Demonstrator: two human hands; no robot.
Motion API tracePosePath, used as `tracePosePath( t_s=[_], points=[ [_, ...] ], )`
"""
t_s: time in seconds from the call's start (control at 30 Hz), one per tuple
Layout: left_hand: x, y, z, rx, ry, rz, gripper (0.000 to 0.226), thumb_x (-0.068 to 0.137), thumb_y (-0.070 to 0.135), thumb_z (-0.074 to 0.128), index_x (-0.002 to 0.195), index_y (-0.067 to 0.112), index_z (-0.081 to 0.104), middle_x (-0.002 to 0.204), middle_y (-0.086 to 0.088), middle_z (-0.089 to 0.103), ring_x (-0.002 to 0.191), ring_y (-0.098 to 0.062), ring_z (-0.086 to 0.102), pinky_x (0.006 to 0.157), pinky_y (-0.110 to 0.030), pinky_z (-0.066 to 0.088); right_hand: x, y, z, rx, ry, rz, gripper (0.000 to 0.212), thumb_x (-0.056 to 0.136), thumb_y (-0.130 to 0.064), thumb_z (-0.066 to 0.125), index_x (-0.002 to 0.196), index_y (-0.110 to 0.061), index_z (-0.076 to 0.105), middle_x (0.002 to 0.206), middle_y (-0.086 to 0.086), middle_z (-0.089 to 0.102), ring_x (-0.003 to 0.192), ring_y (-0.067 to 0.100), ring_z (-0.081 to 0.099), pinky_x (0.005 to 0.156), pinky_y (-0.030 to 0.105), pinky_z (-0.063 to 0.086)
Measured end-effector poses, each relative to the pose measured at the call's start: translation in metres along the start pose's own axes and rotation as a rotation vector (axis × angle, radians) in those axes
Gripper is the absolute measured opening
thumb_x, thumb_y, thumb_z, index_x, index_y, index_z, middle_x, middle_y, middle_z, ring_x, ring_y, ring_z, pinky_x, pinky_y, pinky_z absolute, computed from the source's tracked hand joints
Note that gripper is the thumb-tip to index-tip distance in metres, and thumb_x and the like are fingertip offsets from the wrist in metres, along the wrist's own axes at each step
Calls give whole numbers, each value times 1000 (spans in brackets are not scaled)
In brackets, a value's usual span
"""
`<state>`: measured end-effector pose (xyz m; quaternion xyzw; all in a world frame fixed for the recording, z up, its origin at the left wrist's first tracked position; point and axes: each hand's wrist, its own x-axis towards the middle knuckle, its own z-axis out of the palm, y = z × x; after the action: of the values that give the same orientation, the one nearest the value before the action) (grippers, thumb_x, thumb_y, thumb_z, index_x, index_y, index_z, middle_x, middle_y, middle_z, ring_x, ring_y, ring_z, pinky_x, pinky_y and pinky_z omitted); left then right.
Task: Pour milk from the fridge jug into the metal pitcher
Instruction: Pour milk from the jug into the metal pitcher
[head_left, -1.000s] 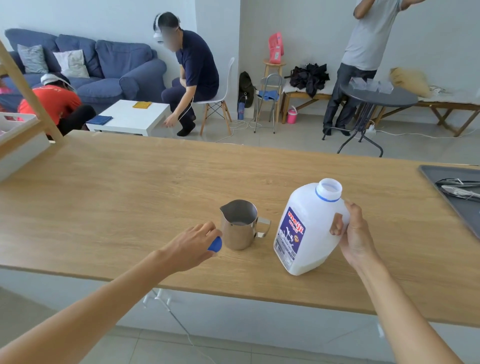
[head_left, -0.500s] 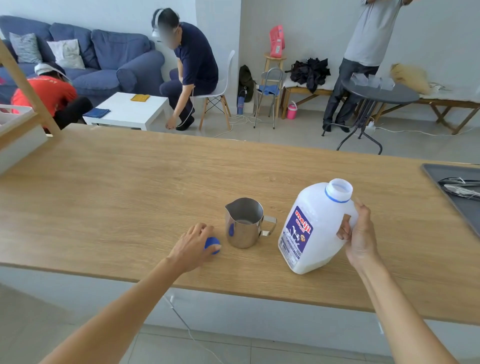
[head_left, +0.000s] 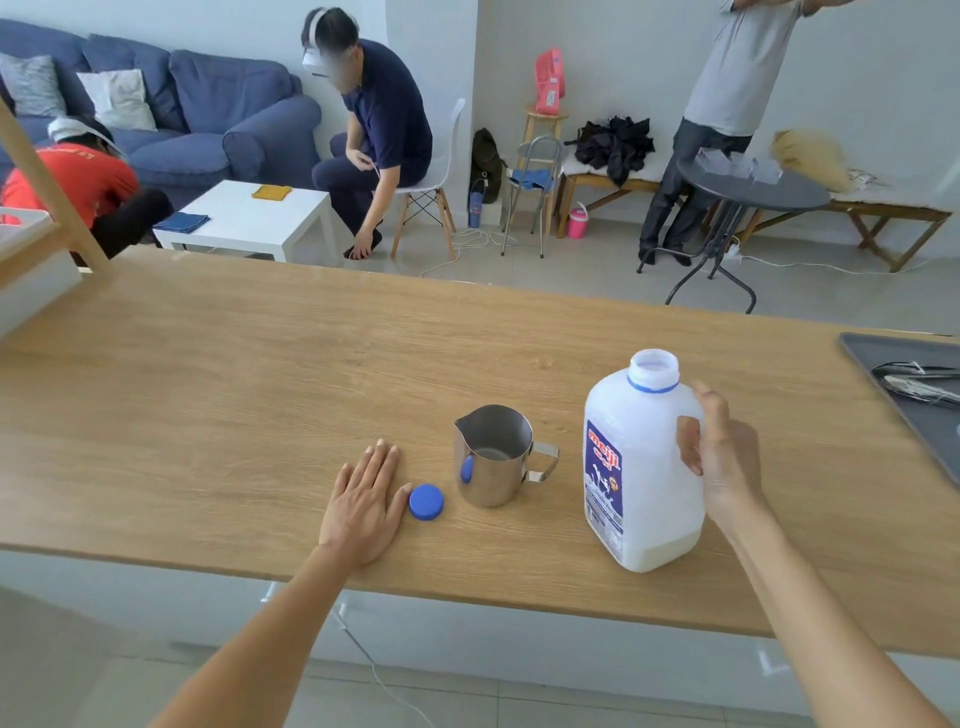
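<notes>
Two hands, two jobs. Right hand (head_left: 719, 457) has fingers curled thru the handle of the milk jug (head_left: 641, 467), thumb up along the shoulder, a firm wrap. Left hand (head_left: 363, 499) lies flat, fingers straight, on the wooden counter (head_left: 208, 389), gripping nothing; the blue cap (head_left: 426, 502) sits just beside its thumb side.

Jug is uncapped, upright, w/ only a shallow layer of milk at the bottom. Metal pitcher (head_left: 493, 457) stands between cap and jug, spout to the left, handle toward the jug.

Risks, as I judge them: so little milk means a steep tilt, prob. a sudden glug over the rim; nobody steadies the pitcher (light, easily nudged); the jug stands near the counter edge.

Label reads "meiji"; smaller print is illegible.
</notes>
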<state>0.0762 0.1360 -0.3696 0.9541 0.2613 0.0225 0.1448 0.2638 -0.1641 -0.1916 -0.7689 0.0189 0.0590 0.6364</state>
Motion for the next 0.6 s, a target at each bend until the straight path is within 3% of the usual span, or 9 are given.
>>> tracePosePath(
  t_s=[0.1,0.2,0.33,0.6],
  points=[
    [2,-1,2,9,2,3,81,83,64,-4,151,22,4,159,6,-1,146,-9,-4,119,-36,2,1,-7,6,-134,-54,-104,58,62,-67,57,64,-11,41,65,10,34,59,19,28,55,32,22],
    [4,-3,4,14,3,8,80,83,64,-3,151,22,3,159,6,-1,146,-9,-4,119,-36,2,3,-15,11,-290,-138,-209,66,70,-65,57,55,-7,29,59,9,27,56,18,24,55,33,21],
    [4,-4,5,13,14,13,79,84,64,-1,151,22,5,159,6,0,145,-8,-3,119,-36,2,8,-28,21,-548,-176,-324,66,86,-52,61,48,-21,17,47,-5,18,48,17,18,53,33,17],
    [4,-4,5,-4,27,8,79,84,65,0,151,23,5,159,6,1,145,-7,-4,119,-35,1,12,-42,38,-976,-217,-448,67,82,-60,60,48,-20,18,45,-4,22,45,21,26,49,30,21]
  ],
)
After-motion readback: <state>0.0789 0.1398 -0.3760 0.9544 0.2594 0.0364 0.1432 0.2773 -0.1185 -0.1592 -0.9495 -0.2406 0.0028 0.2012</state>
